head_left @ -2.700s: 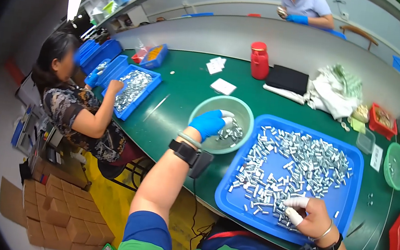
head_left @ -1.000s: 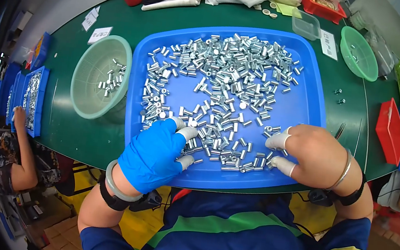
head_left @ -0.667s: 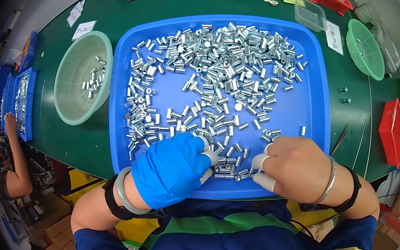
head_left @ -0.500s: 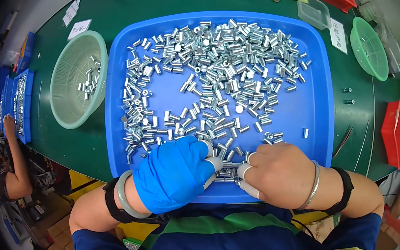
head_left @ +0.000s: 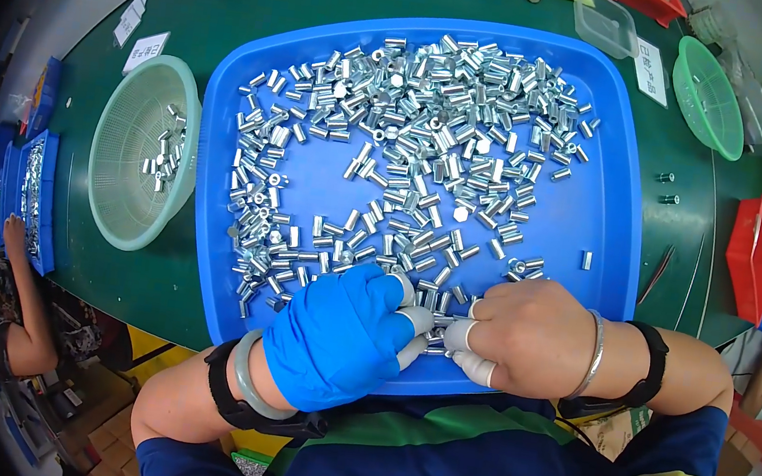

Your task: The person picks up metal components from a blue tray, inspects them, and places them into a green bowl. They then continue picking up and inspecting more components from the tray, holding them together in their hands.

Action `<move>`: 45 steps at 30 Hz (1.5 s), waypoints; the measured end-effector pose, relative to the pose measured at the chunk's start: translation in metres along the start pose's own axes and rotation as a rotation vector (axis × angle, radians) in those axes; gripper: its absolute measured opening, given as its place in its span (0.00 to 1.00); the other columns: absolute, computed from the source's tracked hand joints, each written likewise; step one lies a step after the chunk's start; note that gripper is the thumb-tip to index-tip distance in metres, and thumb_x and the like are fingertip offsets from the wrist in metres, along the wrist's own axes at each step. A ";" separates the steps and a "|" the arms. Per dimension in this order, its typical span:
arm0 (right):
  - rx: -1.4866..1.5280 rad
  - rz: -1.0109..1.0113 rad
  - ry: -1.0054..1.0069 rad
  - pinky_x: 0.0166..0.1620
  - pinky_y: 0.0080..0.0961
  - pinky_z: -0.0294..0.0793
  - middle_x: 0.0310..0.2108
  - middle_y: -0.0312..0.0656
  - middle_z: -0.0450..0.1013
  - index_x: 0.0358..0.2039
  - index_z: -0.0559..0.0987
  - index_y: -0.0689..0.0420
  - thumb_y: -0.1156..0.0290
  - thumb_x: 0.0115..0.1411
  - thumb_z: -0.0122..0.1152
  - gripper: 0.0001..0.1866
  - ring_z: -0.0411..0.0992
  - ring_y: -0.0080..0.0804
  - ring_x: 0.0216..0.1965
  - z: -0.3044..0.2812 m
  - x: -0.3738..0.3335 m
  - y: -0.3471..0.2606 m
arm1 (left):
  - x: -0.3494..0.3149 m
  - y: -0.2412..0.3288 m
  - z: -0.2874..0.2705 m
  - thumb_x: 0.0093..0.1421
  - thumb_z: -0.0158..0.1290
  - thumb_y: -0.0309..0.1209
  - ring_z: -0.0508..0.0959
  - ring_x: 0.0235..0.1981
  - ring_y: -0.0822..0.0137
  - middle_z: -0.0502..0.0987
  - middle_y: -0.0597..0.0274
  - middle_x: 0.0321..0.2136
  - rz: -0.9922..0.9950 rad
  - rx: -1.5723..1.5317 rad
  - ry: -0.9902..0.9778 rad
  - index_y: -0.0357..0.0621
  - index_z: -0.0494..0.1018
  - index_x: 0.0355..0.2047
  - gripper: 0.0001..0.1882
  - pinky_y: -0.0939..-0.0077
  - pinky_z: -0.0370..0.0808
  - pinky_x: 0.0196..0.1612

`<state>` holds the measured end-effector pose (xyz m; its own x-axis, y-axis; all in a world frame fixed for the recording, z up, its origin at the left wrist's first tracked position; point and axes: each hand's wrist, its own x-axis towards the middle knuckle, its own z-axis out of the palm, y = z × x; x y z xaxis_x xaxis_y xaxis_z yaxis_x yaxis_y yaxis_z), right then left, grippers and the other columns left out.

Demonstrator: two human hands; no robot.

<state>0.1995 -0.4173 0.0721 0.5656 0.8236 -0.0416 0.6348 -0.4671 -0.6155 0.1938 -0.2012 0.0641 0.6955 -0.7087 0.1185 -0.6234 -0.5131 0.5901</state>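
Both my hands work at the near edge of a large blue tray (head_left: pixel 621 258) strewn with small silver metal sleeves (head_left: pixel 436 140), some with hexagonal ends. My left hand (head_left: pixel 341 328) has a blue glove over its back and white finger cots; its fingers are curled closed. White finger cots also cover the fingertips of my right hand (head_left: pixel 526 337), which is bent inward and closed, facing the left. A few metal sleeves (head_left: pixel 435 340) show between the two sets of fingertips, pinched there low over the tray floor. The fingers hide most of these sleeves.
A pale green basket (head_left: pixel 104 166) holding some sleeves stands left of the tray. At right are two loose sleeves (head_left: pixel 668 199), tweezers (head_left: pixel 656 272), a green basket (head_left: pixel 731 138) and a red bin (head_left: pixel 748 255). Another person's arm (head_left: pixel 29 318) reaches toward blue trays at far left.
My left hand has shifted slightly right, bringing both sets of fingertips closer together. Fewer of the sleeves between them show now. The whole view has shifted a little.
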 end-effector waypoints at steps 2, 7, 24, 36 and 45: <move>0.015 0.017 0.009 0.23 0.31 0.67 0.14 0.35 0.63 0.20 0.73 0.53 0.67 0.46 0.61 0.07 0.67 0.34 0.20 0.001 0.001 0.002 | 0.000 -0.001 0.001 0.39 0.63 0.29 0.73 0.26 0.63 0.71 0.64 0.25 -0.008 -0.008 -0.009 0.49 0.77 0.27 0.11 0.71 0.70 0.26; 0.026 0.052 -0.008 0.23 0.31 0.67 0.15 0.36 0.64 0.20 0.74 0.53 0.67 0.47 0.61 0.06 0.67 0.35 0.20 -0.004 -0.002 0.003 | 0.003 0.001 -0.001 0.39 0.63 0.27 0.73 0.26 0.63 0.71 0.64 0.24 -0.028 0.001 -0.042 0.49 0.77 0.27 0.11 0.72 0.70 0.25; -0.041 -0.012 -0.067 0.25 0.32 0.69 0.17 0.36 0.66 0.23 0.76 0.52 0.66 0.47 0.61 0.05 0.69 0.34 0.23 -0.005 0.000 0.002 | -0.012 -0.001 -0.044 0.52 0.54 0.26 0.72 0.29 0.67 0.73 0.62 0.30 -0.625 -1.460 0.058 0.43 0.73 0.32 0.06 0.77 0.70 0.30; 0.282 0.148 0.027 0.26 0.29 0.70 0.20 0.39 0.70 0.26 0.76 0.55 0.74 0.43 0.63 0.07 0.70 0.36 0.24 -0.029 -0.012 0.010 | 0.010 0.012 -0.014 0.46 0.61 0.36 0.73 0.24 0.62 0.72 0.59 0.22 -0.101 0.024 -0.138 0.44 0.75 0.28 0.12 0.71 0.69 0.23; 0.223 0.161 0.115 0.26 0.27 0.69 0.20 0.38 0.71 0.26 0.76 0.56 0.76 0.42 0.63 0.08 0.70 0.34 0.23 -0.030 -0.026 0.011 | 0.016 0.005 -0.014 0.48 0.58 0.37 0.73 0.24 0.63 0.73 0.58 0.24 -0.097 -0.231 -0.180 0.43 0.74 0.27 0.11 0.72 0.70 0.24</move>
<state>0.2082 -0.4536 0.0899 0.7135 0.6970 -0.0714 0.4081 -0.4962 -0.7663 0.2071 -0.2086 0.0795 0.6604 -0.7468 -0.0781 -0.4454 -0.4733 0.7600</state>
